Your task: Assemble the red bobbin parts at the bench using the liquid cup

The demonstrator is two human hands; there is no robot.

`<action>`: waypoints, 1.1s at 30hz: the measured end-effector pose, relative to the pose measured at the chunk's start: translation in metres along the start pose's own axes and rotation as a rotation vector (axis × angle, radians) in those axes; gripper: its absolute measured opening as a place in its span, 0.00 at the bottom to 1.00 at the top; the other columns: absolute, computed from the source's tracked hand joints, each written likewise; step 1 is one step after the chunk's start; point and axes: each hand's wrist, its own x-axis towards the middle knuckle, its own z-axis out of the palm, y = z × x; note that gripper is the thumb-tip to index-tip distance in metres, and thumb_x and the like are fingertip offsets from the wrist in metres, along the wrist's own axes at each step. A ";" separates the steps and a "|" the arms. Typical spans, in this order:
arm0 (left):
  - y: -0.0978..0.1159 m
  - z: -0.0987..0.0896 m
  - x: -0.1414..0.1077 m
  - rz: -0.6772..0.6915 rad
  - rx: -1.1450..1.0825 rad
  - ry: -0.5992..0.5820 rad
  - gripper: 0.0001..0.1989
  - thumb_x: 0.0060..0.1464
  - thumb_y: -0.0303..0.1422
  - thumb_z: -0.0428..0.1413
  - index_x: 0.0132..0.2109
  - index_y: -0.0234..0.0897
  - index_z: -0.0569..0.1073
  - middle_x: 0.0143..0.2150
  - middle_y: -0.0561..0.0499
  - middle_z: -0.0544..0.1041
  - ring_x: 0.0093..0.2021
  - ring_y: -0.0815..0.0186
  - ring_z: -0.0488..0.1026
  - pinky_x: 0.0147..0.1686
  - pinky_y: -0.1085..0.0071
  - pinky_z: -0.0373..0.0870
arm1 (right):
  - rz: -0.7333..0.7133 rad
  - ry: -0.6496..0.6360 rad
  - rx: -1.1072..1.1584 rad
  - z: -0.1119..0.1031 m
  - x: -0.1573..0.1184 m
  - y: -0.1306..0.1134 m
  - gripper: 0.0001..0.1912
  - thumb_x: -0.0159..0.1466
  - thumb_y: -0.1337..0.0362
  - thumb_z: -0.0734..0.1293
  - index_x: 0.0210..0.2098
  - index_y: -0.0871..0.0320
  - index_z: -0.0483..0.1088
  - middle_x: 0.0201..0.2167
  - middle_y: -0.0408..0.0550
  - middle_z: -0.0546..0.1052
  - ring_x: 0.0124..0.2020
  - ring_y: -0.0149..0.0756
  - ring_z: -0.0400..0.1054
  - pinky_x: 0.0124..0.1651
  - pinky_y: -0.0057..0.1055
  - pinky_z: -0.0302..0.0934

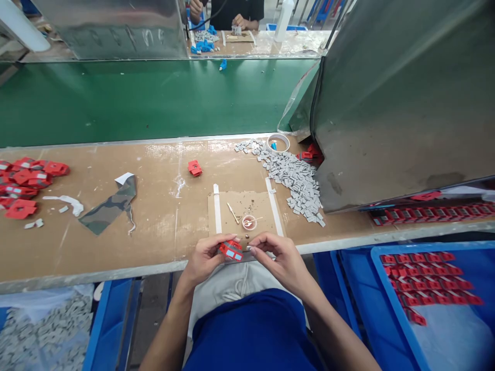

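My left hand [208, 257] grips a small red toy vehicle body [231, 250] with pale window patches, held over the front edge of the bench. Close on its right, my right hand [279, 256] pinches something small and pale, too small to name, between thumb and fingertips. Just beyond both hands lies a taped-down cardboard sheet [228, 198]. On it stand a small round dish [249, 222] with a thin stick across it and a short pale stick [232, 213]. A heap of small grey flat pieces [296, 178] spreads to the right.
Red parts pile up [29, 180] at far left, near a camouflage cloth [112, 206]. One red part [195, 168] and a tape roll [278, 143] lie farther back. A metal panel [398, 103] rises at right, above a blue tray [386, 309]. Beyond the green belt [154, 98], a person sits.
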 end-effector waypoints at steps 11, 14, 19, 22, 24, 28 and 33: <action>-0.001 0.000 0.001 0.037 0.054 -0.008 0.19 0.56 0.37 0.67 0.54 0.36 0.82 0.49 0.39 0.85 0.49 0.55 0.83 0.50 0.64 0.80 | -0.066 0.051 0.073 0.010 0.004 -0.002 0.11 0.72 0.57 0.66 0.41 0.55 0.79 0.39 0.51 0.82 0.39 0.38 0.78 0.41 0.32 0.73; 0.000 0.000 0.002 0.061 0.099 -0.021 0.20 0.56 0.38 0.67 0.54 0.36 0.82 0.49 0.39 0.85 0.48 0.55 0.83 0.49 0.64 0.79 | -0.119 0.119 0.081 0.013 0.006 -0.002 0.11 0.71 0.58 0.67 0.41 0.54 0.80 0.40 0.52 0.81 0.42 0.39 0.77 0.42 0.32 0.73; 0.001 -0.002 0.003 0.119 0.168 -0.025 0.18 0.57 0.39 0.67 0.53 0.39 0.83 0.46 0.41 0.85 0.44 0.58 0.82 0.47 0.67 0.78 | -0.142 0.074 -0.025 0.021 0.009 0.004 0.09 0.71 0.60 0.67 0.41 0.54 0.80 0.35 0.50 0.80 0.36 0.37 0.75 0.37 0.31 0.70; 0.001 -0.003 0.003 0.135 0.181 -0.040 0.19 0.57 0.39 0.67 0.54 0.39 0.83 0.46 0.41 0.85 0.45 0.58 0.82 0.47 0.67 0.77 | -0.138 0.073 -0.031 0.024 0.010 0.009 0.08 0.71 0.61 0.67 0.39 0.55 0.79 0.36 0.49 0.81 0.36 0.37 0.76 0.38 0.32 0.70; 0.000 -0.004 0.003 0.134 0.186 -0.046 0.19 0.57 0.39 0.67 0.54 0.39 0.83 0.47 0.41 0.85 0.45 0.58 0.82 0.47 0.67 0.77 | -0.134 0.090 -0.028 0.025 0.011 0.011 0.07 0.70 0.62 0.68 0.37 0.56 0.78 0.34 0.48 0.81 0.35 0.36 0.75 0.38 0.30 0.69; -0.001 -0.004 0.003 0.141 0.197 -0.045 0.19 0.58 0.39 0.67 0.54 0.40 0.82 0.46 0.41 0.85 0.44 0.59 0.82 0.46 0.68 0.77 | -0.166 0.124 -0.014 0.030 0.011 0.014 0.07 0.69 0.66 0.68 0.32 0.56 0.74 0.31 0.46 0.78 0.33 0.33 0.73 0.36 0.27 0.67; -0.001 -0.002 0.003 0.158 0.207 -0.022 0.19 0.58 0.39 0.67 0.54 0.39 0.82 0.45 0.41 0.85 0.43 0.59 0.82 0.44 0.68 0.77 | -0.192 0.223 -0.038 0.040 0.006 0.017 0.06 0.70 0.67 0.66 0.37 0.56 0.75 0.33 0.46 0.77 0.32 0.32 0.72 0.35 0.27 0.66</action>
